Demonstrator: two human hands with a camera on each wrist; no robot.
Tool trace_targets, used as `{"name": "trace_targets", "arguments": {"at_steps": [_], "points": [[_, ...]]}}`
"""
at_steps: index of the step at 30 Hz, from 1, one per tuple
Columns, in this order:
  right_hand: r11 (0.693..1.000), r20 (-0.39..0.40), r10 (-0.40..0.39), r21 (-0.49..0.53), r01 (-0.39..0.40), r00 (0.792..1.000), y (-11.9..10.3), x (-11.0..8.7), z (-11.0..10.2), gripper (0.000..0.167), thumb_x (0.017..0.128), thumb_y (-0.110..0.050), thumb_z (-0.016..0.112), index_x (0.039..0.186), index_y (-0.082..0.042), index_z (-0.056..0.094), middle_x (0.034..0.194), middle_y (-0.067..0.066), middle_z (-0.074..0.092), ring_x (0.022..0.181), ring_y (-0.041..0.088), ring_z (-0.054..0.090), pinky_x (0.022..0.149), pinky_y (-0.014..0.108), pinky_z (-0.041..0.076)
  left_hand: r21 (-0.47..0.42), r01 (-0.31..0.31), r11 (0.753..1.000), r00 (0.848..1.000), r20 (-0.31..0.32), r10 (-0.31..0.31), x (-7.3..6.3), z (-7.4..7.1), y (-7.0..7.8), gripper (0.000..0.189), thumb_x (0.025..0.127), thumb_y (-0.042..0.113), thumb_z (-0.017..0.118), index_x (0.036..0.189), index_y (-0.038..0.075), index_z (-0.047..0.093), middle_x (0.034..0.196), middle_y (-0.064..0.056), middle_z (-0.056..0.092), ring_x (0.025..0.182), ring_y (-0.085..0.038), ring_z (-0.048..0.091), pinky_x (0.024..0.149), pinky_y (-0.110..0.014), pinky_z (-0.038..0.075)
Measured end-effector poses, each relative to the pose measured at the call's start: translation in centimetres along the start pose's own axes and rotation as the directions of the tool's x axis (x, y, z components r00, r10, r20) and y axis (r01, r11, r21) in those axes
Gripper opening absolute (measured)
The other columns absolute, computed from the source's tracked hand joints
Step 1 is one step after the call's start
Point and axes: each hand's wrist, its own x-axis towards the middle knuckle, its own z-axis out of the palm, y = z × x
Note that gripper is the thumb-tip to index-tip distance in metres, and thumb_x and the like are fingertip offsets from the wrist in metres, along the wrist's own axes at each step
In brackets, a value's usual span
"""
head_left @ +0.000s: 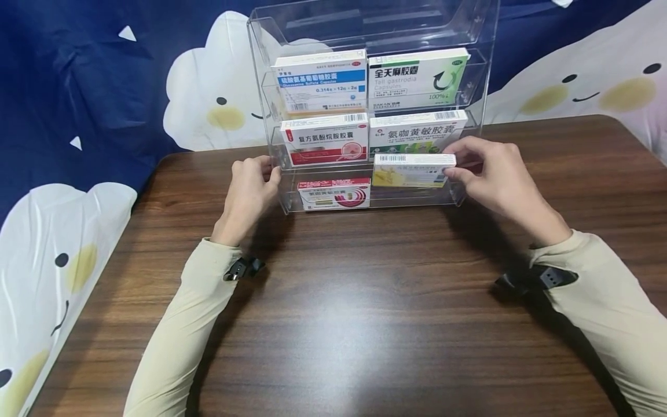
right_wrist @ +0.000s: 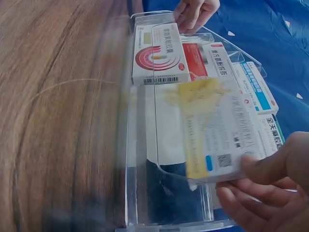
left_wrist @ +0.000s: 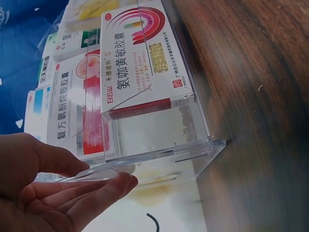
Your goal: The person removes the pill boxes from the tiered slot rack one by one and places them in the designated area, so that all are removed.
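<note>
A clear acrylic tiered rack (head_left: 333,169) stands at the far side of the table. My left hand (head_left: 250,188) pinches the rack's left side wall between thumb and fingers, as the left wrist view shows up close. With thumb and fingers my right hand (head_left: 495,176) grips the right end of a yellow-and-white medicine box (head_left: 414,169). The box is tilted over the right part of the bottom tier, partly behind the clear front panel in the right wrist view. On the bottom tier's left sits a white-and-red medicine box (head_left: 333,195).
Middle tier: a red-and-white box (head_left: 325,142) and a green-and-white box (head_left: 417,130). Above them are a blue-and-white box (head_left: 320,84) and a Tall gastrodia capsule box (head_left: 417,81). Behind the brown wooden table (head_left: 333,313) hangs a blue cloth (head_left: 104,87) with white clouds.
</note>
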Motion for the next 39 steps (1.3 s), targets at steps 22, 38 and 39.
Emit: {"name": "trace_targets", "arguments": {"at_steps": [22,38,39], "points": [[0.671,-0.001,0.175,0.731,-0.119,0.985,1.2,0.7,-0.3,0.031,0.080,0.017,0.065,0.086,-0.012,0.074,0.076,-0.005,0.073,0.065,0.005,0.069,0.060,0.016,0.052,0.012,0.004,1.000,1.000,-0.008,-0.004,0.2,0.1,-0.5,0.026,0.091,0.006,0.053,0.105,-0.010,0.068,0.097,-0.023,0.070,0.090,-0.027,0.069,0.077,-0.039,0.054],[0.478,0.253,0.268,0.803,-0.356,0.930,0.7,-1.1,1.0,0.016,0.085,0.007,0.067,0.089,-0.008,0.074,0.084,0.004,0.074,0.071,0.016,0.071,0.064,0.028,0.055,-0.010,0.015,1.000,1.000,0.011,-0.015,0.0,-0.1,-0.1,0.027,0.092,0.008,0.056,0.108,-0.010,0.067,0.101,-0.023,0.070,0.093,-0.027,0.068,0.081,-0.040,0.053],[0.476,0.273,0.265,0.797,-0.372,0.925,0.8,-1.3,1.0,0.017,0.086,0.006,0.066,0.089,-0.008,0.074,0.085,0.004,0.074,0.072,0.016,0.071,0.065,0.028,0.055,-0.011,0.020,1.000,1.000,0.014,-0.020,0.0,-0.1,-0.2,0.027,0.092,0.008,0.056,0.108,-0.010,0.067,0.101,-0.023,0.070,0.093,-0.027,0.068,0.081,-0.040,0.053]]}}
